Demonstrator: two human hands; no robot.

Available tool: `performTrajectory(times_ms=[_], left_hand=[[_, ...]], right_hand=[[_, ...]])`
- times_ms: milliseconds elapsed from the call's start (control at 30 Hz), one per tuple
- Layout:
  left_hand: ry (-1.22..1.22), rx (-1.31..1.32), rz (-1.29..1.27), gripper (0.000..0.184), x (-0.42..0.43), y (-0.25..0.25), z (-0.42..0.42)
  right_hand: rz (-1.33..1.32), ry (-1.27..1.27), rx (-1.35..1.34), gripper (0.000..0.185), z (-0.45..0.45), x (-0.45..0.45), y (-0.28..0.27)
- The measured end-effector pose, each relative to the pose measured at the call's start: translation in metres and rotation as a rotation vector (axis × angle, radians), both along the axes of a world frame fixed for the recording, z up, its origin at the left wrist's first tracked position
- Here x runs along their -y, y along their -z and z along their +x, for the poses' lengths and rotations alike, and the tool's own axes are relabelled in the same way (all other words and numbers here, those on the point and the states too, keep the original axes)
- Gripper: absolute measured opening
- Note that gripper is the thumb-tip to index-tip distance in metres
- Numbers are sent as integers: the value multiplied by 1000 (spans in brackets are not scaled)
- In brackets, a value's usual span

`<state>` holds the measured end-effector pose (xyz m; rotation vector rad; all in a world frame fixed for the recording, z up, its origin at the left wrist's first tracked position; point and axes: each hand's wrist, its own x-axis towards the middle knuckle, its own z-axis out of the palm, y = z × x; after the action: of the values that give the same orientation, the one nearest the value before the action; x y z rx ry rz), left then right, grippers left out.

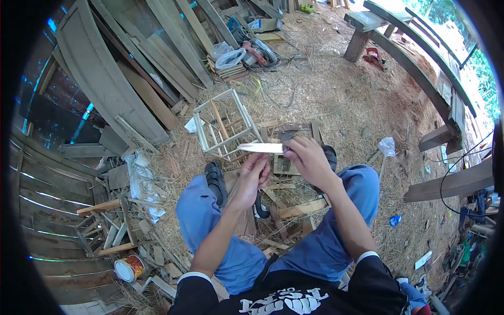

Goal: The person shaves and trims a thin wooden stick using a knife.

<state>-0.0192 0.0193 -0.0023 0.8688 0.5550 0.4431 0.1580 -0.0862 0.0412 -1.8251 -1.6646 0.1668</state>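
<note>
A pale, pointed knife lies level across the middle of the head view, its tip to the left. My right hand is closed around its dark handle end. Just under the blade, my left hand has its fingers curled together; what they hold, if anything, is hidden. Beyond my left hand stands a light wooden frame with slats. Between my feet, wood offcuts lie on the ground below my hands.
Boards and panels lean at the left. Coiled hoses rest on stacked wood at the back. A long curved wooden beam stands at the right. A paint bucket sits lower left. Shavings cover the ground.
</note>
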Motion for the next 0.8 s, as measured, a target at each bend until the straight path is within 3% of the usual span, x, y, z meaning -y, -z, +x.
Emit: performTrajectory(times_ms=[100, 133, 367, 667, 800], left_hand=[[-22, 14, -35, 33, 5, -4, 3], [13, 57, -26, 41, 7, -6, 4], [59, 27, -120, 50, 9, -12, -5], [86, 27, -39, 22, 4, -10, -5], [73, 23, -120, 20, 5, -7, -1]], right_hand=[[112, -76, -84, 27, -9, -8, 11], [140, -71, -110, 25, -11, -10, 15], [86, -101, -4, 25, -3, -7, 9], [114, 22, 113, 21, 15, -2, 8], [110, 25, 114, 23, 20, -2, 10]])
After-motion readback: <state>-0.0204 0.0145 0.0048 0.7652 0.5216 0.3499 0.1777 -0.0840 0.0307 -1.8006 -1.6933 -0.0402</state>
